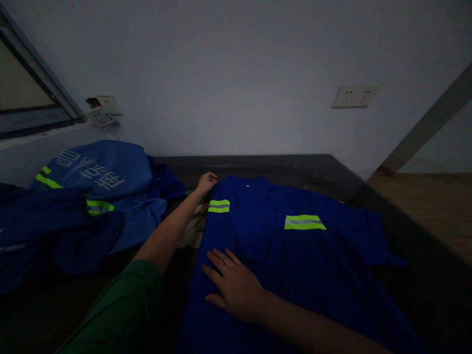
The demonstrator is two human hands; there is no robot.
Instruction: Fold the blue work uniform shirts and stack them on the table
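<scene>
A dark blue work shirt with yellow-green reflective strips lies spread out, collar toward the wall. Its left side is folded in to a straight edge, while the sleeve on the right stretches outward. My left hand is at the shirt's left shoulder, fingers curled and closed at the fabric edge; the fingertips' grip is partly hidden. Flat on the shirt's left front rests my right hand, its fingers spread and a ring on one of them.
More blue reflective garments are heaped on the left, some with pale lettering. The dark table meets a white wall with sockets. A window frame is at upper left; wooden floor shows at right.
</scene>
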